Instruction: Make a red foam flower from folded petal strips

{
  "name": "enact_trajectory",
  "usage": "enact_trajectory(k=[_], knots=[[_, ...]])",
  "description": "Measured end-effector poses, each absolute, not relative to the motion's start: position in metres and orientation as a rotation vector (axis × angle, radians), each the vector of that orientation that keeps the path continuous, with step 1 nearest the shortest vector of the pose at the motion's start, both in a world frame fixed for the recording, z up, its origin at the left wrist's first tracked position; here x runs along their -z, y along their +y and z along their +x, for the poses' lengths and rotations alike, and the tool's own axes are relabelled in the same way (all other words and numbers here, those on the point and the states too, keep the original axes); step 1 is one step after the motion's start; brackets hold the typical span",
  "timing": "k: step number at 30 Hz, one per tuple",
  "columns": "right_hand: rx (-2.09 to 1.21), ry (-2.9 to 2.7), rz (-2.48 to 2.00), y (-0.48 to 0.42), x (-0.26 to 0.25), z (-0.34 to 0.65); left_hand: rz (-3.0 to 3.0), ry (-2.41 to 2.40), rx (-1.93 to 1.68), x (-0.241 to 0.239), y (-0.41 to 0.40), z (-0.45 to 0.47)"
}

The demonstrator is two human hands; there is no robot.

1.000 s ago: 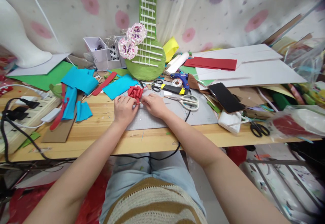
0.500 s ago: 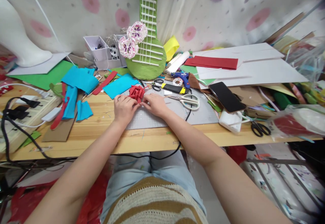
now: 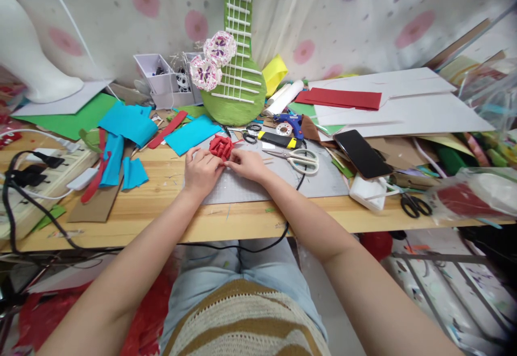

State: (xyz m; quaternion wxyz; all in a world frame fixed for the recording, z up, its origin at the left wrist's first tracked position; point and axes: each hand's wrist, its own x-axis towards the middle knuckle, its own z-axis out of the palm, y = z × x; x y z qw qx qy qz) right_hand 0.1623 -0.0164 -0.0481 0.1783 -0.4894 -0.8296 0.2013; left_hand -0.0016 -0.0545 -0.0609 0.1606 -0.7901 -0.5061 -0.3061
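Note:
A small red folded-paper flower [image 3: 220, 146] rests on the grey cutting mat [image 3: 283, 181] in the middle of the wooden table [image 3: 161, 210]. My left hand [image 3: 201, 170] and my right hand [image 3: 248, 163] meet just below it. Both have their fingers curled and pinched on the flower's near edge. The fingertips are partly hidden under the red paper.
White-handled scissors [image 3: 299, 159], a yellow-black cutter [image 3: 278, 140] and a blue glue gun [image 3: 288, 121] lie right of the hands. A black phone [image 3: 361, 153] and black scissors [image 3: 412, 205] sit farther right. Blue paper scraps [image 3: 129, 124] and a power strip [image 3: 36, 178] lie left. A green paper guitar [image 3: 236, 76] stands behind.
Both hands and the red flower have shifted slightly away from me on the mat. The flower has turned a little between the fingers.

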Motion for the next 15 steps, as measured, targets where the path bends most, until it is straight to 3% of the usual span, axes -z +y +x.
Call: enact_trajectory(k=[8, 15], knots=[[-0.389, -2.375, -1.016, -0.022, 0.055, 0.170, -2.280, -1.430, 0.829, 0.060, -0.054, -0.004], [-0.362, -2.395, -1.003, -0.019, 0.061, 0.165, -2.315, -1.447, 0.848, 0.059, -0.055, -0.005]])
